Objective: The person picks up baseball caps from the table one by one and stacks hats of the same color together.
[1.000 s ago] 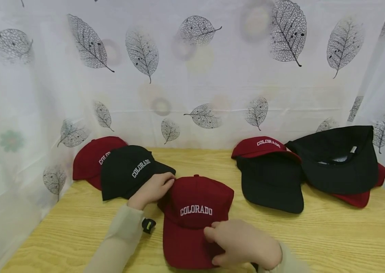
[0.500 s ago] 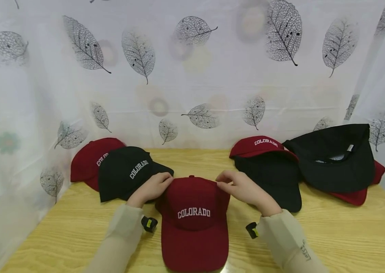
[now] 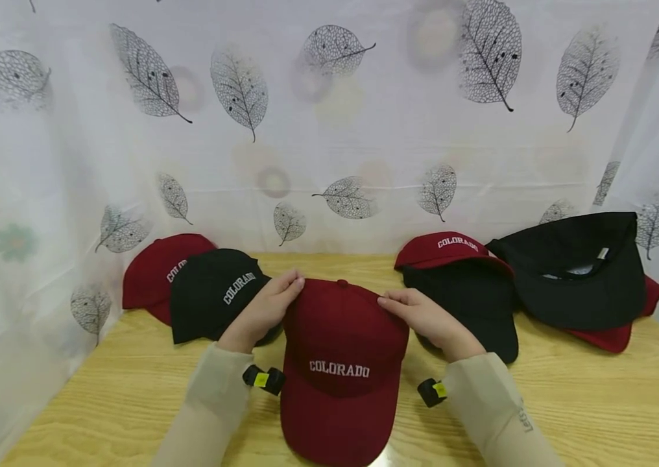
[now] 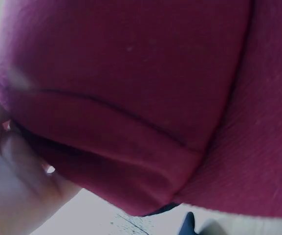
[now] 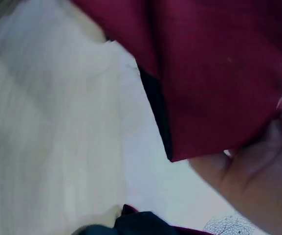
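A dark red baseball cap (image 3: 341,337) with white COLORADO lettering is at the front middle in the head view, its brim toward me. My left hand (image 3: 265,308) pinches the upper left of its crown. On the opposite side my right hand (image 3: 431,321) grips the upper right. In the left wrist view the left hand (image 4: 18,171) curls at the cap's (image 4: 121,73) back edge. The right wrist view has the right hand (image 5: 258,166) holding the red cloth (image 5: 219,88), and a bit of black lining shows at the edge.
At the left a black cap (image 3: 207,298) overlaps a red cap (image 3: 154,272). Toward the back right, a red cap (image 3: 446,250) lies over a black cap (image 3: 464,311). Beside them an upturned black cap (image 3: 592,285) covers another red cap (image 3: 612,338). A leaf-print curtain (image 3: 329,149) hangs behind the wooden table (image 3: 569,402).
My right hand has moved from the brim up to the crown's right side and taken hold. The back of the red cap's crown has come up between both hands.
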Motion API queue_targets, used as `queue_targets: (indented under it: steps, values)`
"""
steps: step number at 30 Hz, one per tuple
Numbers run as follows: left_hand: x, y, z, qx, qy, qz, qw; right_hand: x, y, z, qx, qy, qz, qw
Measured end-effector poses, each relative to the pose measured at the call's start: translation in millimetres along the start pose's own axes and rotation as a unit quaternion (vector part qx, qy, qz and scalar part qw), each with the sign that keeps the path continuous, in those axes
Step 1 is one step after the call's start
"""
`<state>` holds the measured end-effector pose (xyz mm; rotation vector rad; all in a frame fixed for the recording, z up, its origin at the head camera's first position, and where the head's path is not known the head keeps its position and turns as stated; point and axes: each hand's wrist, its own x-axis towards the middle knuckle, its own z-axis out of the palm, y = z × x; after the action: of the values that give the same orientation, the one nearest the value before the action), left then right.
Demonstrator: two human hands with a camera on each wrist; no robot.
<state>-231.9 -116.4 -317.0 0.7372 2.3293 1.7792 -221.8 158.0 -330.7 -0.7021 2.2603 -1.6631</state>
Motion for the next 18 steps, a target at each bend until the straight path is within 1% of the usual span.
queue_targets:
  steps: [2, 4, 5, 8, 10, 12, 13, 15, 17, 18]
  values:
    - [-1.5, 3.8, -0.4, -0.009, -0.008, 0.011, 0.9999, -1.5, -1.6, -1.2, 0.043, -0.011, -0.041, 0.998]
    - [-2.9, 6.0, -1.5, -0.019, -0.024, 0.021, 0.9993, -2.8, -1.8, -1.4, 0.097, -0.027, -0.085, 0.991]
    - [-3.8, 6.9, -2.0, -0.024, -0.032, 0.025, 0.9989, -3.4, -2.0, -1.3, 0.128, -0.037, -0.105, 0.985]
    - [-5.5, 9.2, -2.5, -0.035, -0.062, 0.043, 0.9966, -5.0, -1.6, -0.9, 0.218, -0.082, -0.155, 0.96]
    - [-6.2, 11.0, -1.8, -0.035, -0.078, 0.057, 0.9947, -5.9, -1.7, -1.1, 0.255, -0.105, -0.178, 0.945]
    - [-6.7, 12.2, -1.3, -0.035, -0.089, 0.07, 0.9929, -6.5, -2.3, -1.5, 0.278, -0.119, -0.189, 0.934]
    - [-7.1, 13.0, -1.1, -0.035, -0.094, 0.078, 0.9918, -6.7, -2.5, -1.6, 0.283, -0.121, -0.193, 0.932]
    - [-7.2, 12.6, -2.2, -0.041, -0.105, 0.087, 0.9897, -7.0, -2.4, -1.9, 0.288, -0.12, -0.195, 0.93]
    - [-7.5, 10.4, -5.2, -0.044, -0.122, 0.084, 0.988, -7.2, -1.9, -1.9, 0.288, -0.113, -0.192, 0.931]
    - [-7.6, 8.5, -7.4, -0.042, -0.136, 0.079, 0.9867, -7.2, -1.3, -1.8, 0.288, -0.108, -0.188, 0.933]
